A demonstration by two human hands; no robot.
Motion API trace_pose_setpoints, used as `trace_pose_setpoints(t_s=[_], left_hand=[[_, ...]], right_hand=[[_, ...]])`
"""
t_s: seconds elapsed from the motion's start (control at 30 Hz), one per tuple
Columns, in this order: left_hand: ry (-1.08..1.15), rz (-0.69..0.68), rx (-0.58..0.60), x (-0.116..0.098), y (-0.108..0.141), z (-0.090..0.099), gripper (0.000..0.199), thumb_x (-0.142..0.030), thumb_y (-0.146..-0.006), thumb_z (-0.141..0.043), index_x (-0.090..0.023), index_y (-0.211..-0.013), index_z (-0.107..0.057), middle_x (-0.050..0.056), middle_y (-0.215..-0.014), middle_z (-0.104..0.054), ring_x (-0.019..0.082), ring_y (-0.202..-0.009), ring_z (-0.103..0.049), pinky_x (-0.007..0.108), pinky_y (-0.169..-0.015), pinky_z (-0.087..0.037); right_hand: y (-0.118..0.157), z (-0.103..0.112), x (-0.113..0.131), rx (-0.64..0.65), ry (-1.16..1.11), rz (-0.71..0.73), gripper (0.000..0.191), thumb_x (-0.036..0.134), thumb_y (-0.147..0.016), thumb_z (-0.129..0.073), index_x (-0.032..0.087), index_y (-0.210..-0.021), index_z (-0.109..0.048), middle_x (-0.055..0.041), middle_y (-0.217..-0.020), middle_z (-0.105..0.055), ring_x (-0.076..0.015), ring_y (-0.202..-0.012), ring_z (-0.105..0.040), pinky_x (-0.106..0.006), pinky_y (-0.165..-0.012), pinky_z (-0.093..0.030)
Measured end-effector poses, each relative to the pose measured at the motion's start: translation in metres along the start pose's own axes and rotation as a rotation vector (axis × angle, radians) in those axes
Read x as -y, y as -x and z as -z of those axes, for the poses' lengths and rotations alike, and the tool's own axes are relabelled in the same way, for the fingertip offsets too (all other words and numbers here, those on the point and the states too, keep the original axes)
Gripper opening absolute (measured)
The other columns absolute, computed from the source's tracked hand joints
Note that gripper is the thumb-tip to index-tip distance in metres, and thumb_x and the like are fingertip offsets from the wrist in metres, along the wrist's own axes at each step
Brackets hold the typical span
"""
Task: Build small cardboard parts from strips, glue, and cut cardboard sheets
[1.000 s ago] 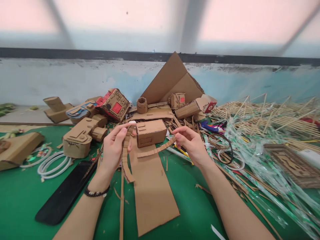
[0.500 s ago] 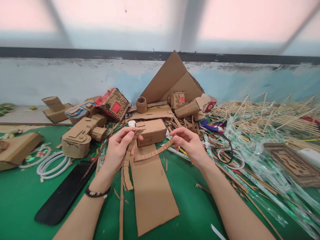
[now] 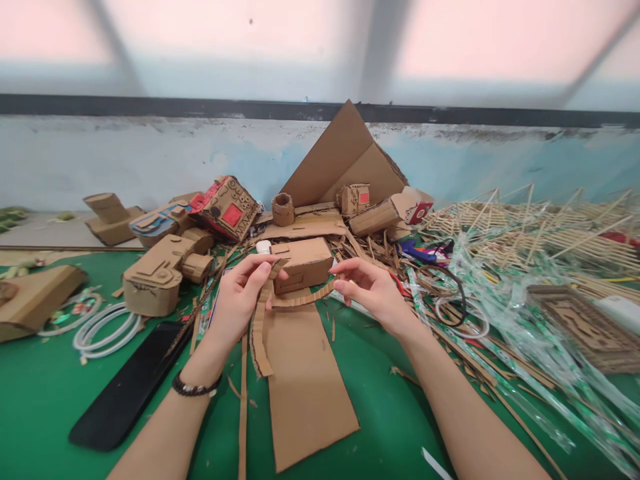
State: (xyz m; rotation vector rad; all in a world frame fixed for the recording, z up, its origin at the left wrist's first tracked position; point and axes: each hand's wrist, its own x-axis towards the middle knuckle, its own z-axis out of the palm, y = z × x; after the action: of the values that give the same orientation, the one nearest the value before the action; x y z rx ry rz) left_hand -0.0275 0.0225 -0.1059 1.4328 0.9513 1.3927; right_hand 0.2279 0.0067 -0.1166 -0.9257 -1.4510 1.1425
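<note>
Cardboard strip (image 3: 301,302), creased along its length, curves in front of the box (image 3: 305,262), pinched by the left hand (image 3: 244,288) and right hand (image 3: 371,289), set apart; gentle, even bends should avoid tearing.

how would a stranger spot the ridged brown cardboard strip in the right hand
On the green table lies a flat brown cardboard sheet. Over its far end, the right hand holds the ridged strip. It curves sideways; below the left hand, a ridged length hangs.
</note>
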Motion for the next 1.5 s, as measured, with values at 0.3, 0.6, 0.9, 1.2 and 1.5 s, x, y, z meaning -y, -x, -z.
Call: trace_pose_setpoints(t_s=[0.3,0.6,0.9,1.2,1.5], left_hand=[[0.006,-0.021,-0.141,0.002,-0.004,-0.004,0.030,-0.045,-0.093,-0.072,-0.017,-0.105,-0.071,0.005,-0.086,-0.075,0.008,-0.043,-0.056,0.020,-0.039,-0.046],[0.049,-0.250,-0.419,0.004,0.003,-0.021,0.036,-0.043,-0.096,-0.071,-0.025,-0.123,-0.055,0.002,-0.109,-0.067,0.009,-0.057,-0.069,0.022,-0.051,-0.059],[-0.036,-0.258,-0.231,0.011,0.017,-0.042,0.034,-0.040,-0.095,-0.074,-0.022,-0.121,-0.063,0.008,-0.116,-0.070,0.016,-0.079,-0.077,0.023,-0.060,-0.066],[-0.132,-0.249,0.012,0.021,0.021,-0.039,0.028,-0.035,-0.102,-0.066,-0.028,-0.128,-0.073,0.008,-0.119,-0.071,0.017,-0.086,-0.078,0.024,-0.066,-0.068],[-0.113,-0.192,0.151,0.020,0.020,-0.038,0.039,-0.040,-0.096,-0.072,-0.029,-0.134,-0.071,0.011,-0.129,-0.068,0.018,-0.087,-0.073,0.026,-0.063,-0.067]], right_hand=[[-0.002,0.001,-0.009,-0.048,0.027,0.039,0.041,0.042,-0.093,-0.074,0.026,-0.130,-0.072,-0.0054,-0.106,-0.070,-0.0181,-0.087,-0.066,-0.026,-0.063,-0.059],[0.007,-0.028,-0.013,-0.032,0.348,0.319,0.028,0.031,-0.099,-0.068,0.027,-0.126,-0.069,-0.0065,-0.120,-0.073,-0.0210,-0.105,-0.069,-0.038,-0.097,-0.057],[0.010,-0.044,-0.016,-0.141,-0.049,0.126,0.051,0.046,-0.101,-0.065,0.026,-0.148,-0.055,-0.0088,-0.118,-0.076,-0.0225,-0.105,-0.073,-0.032,-0.080,-0.062],[0.010,-0.042,-0.018,-0.201,0.093,0.178,0.039,0.043,-0.106,-0.055,0.029,-0.139,-0.070,-0.0067,-0.108,-0.071,-0.0193,-0.091,-0.067,-0.030,-0.073,-0.060],[0.010,-0.041,-0.016,-0.194,0.113,0.195,0.031,0.038,-0.107,-0.051,0.028,-0.127,-0.073,-0.0050,-0.110,-0.072,-0.0192,-0.093,-0.067,-0.031,-0.077,-0.058]])
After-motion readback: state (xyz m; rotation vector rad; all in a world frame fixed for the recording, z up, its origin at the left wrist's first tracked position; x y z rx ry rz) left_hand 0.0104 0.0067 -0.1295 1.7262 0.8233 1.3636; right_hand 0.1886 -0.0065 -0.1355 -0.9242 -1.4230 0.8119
